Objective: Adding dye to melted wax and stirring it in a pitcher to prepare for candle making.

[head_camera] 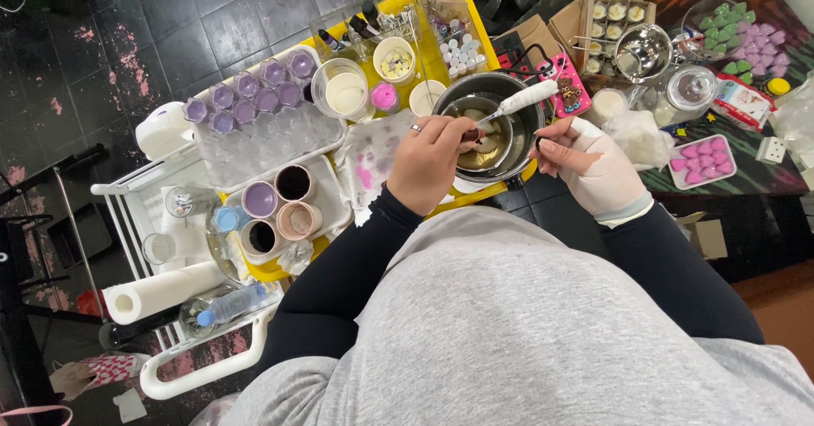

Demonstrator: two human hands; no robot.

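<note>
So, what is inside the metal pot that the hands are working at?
Inside the metal pot lies clear yellowish liquid with pale lumps, and a white-handled tool dips in. The left hand covers the near side, so that part stays unseen.
</note>
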